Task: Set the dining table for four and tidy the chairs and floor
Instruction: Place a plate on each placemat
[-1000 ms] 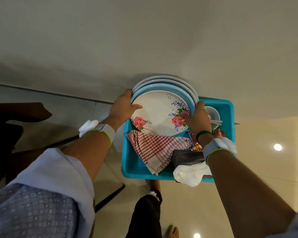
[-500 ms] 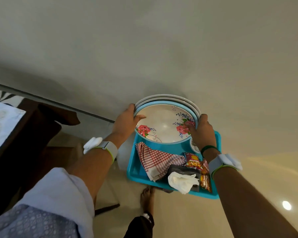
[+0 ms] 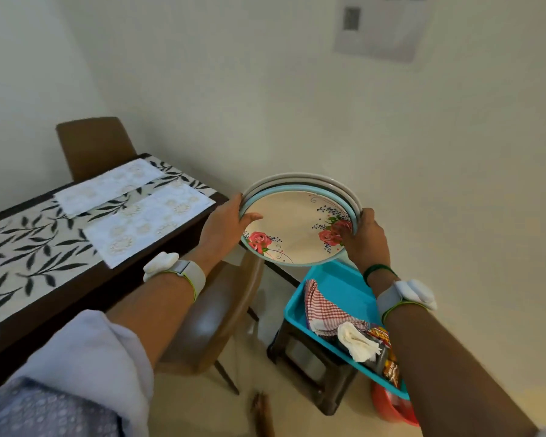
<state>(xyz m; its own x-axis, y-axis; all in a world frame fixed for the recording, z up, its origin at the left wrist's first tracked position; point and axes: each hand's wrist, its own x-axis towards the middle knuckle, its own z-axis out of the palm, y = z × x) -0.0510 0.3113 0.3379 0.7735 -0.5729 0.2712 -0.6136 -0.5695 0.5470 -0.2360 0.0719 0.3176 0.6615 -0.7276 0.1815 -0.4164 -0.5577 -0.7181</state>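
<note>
Both hands grip a stack of dinner plates point(image 3: 297, 228), held in the air just off the table's near corner, above the back of a brown chair point(image 3: 215, 313) and clear of the tray. The left hand point(image 3: 224, 222) clasps the stack's left edge, with the thumb lying across the top plate's rim and the fingers tucked beneath. The right hand point(image 3: 364, 238) grips the right edge, its thumb pressed onto the rim by a painted rose; its other fingers are hidden under the stack. The top plate is cream with pink roses and a pale blue rim. The rims behind it overlap, so the stack looks like four plates, though the count is not certain.

To the left, the dark wooden table point(image 3: 92, 288) carries a leaf-patterned runner point(image 3: 29, 247) and two white lace-print placemats point(image 3: 148, 222), side by side. A second brown chair point(image 3: 92, 146) stands at the table's far end.

Below the right forearm, a turquoise tray point(image 3: 338, 279) rests on a dark stool point(image 3: 289, 334). In it lie a red checked cloth point(image 3: 325, 307), a crumpled white napkin point(image 3: 356, 342) and some snack packets point(image 3: 388, 357), partly covered by the arm. A red tub point(image 3: 391, 408) sits on the floor under the tray's near end. Each wrist wears a grey band with a white pod.
</note>
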